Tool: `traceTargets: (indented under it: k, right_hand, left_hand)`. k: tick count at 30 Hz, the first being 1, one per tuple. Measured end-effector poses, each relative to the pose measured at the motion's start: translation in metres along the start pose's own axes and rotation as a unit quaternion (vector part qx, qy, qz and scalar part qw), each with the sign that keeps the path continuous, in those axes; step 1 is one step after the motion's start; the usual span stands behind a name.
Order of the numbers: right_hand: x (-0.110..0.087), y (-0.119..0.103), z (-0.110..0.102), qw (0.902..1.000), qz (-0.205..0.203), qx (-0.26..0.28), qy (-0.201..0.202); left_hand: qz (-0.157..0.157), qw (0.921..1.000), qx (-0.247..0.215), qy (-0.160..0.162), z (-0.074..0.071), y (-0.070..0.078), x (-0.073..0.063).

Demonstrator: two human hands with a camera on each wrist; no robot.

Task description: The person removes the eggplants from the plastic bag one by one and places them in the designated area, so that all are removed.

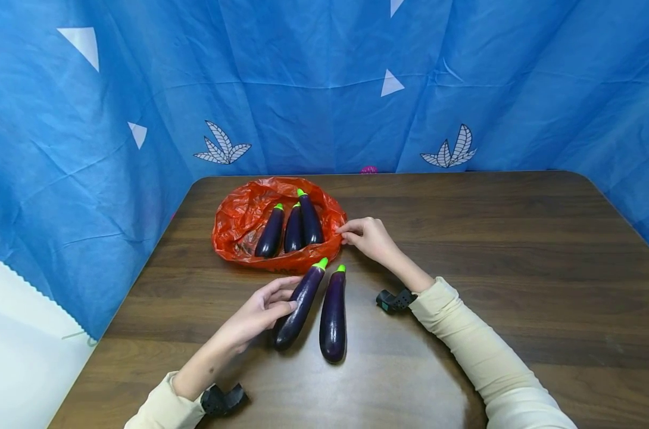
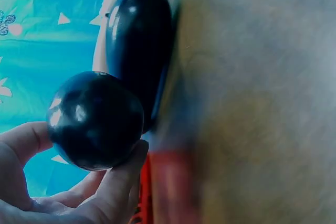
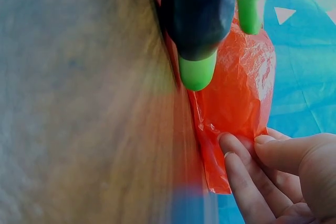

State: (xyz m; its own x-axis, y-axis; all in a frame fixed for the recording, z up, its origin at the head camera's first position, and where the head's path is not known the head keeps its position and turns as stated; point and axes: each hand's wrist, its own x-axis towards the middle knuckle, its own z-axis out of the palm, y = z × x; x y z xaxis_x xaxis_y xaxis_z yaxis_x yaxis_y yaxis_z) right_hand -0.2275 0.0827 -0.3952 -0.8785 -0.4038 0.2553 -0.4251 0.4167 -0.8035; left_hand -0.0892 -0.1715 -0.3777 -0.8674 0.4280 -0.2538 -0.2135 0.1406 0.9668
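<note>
- Five eggplants are in sight; as they lie now, three are inside the red plastic bag (image 1: 232, 217) and two are outside it, so I judge the sorting between bag and table to be partway along.
- The bag sits at about 11 o'clock on the wooden table (image 1: 490, 250), its mouth spread wide.
- Within it, the left eggplant (image 1: 271, 232), the middle eggplant (image 1: 293, 231) and the right eggplant (image 1: 312, 223) lie with green stem ends toward 12 o'clock; neither hand touches these three.
- The left hand (image 1: 268, 305) holds the fourth, the gripped eggplant (image 1: 304, 301), thumb on one side and fingers on the other, with its stem end aimed at 1 o'clock.
- That stem end is at the bag's 5 o'clock edge in the head view; whether it touches the plastic, I cannot tell.
- The fifth, the loose eggplant (image 1: 333, 319), rests on the table at 4 o'clock from the gripped one, stem toward 12, untouched by either hand.
- The right hand (image 1: 371, 238) pinches the bag's rim at 3 o'clock between thumb and fingers.
- Left unsettled, in my judgement: the gripped eggplant, not yet released, and the loose one, not in any hand.
</note>
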Motion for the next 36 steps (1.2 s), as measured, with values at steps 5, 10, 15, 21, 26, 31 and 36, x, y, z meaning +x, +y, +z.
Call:
traceTargets:
  k: [5, 10, 15, 21, 26, 31, 36]
  right_hand:
    - [0.0, 0.0, 0.001, 1.0, -0.001, -0.004, 0.003]
    - [0.001, 0.0, 0.002, 1.0, -0.002, 0.002, 0.006]
    - [0.001, -0.001, 0.001, 1.0, 0.002, 0.004, 0.006]
    - [0.001, -0.001, 0.002, 0.9999, 0.01, 0.003, 0.002]
    - [0.001, -0.001, 0.002, 0.9999, 0.013, 0.002, 0.0]
    - [0.001, -0.002, 0.001, 0.9999, 0.01, -0.006, 0.004]
    - [0.0, -0.002, 0.001, 0.9999, 0.007, -0.01, 0.009]
  left_hand:
    - [-0.004, 0.9999, -0.013, 0.004, 0.006, -0.007, 0.001]
    - [0.003, 0.9998, -0.005, 0.016, 0.013, -0.01, 0.002]
    - [0.015, 0.9988, 0.038, 0.029, 0.02, -0.009, 0.001]
    - [0.015, 0.9961, 0.077, 0.041, 0.025, -0.006, 0.0]
    - [0.016, 0.9954, 0.084, 0.044, 0.028, -0.005, 0.0]
    - [0.027, 0.9925, 0.104, 0.058, 0.031, -0.006, 0.004]
    - [0.035, 0.9877, 0.134, 0.073, 0.032, -0.004, 0.008]
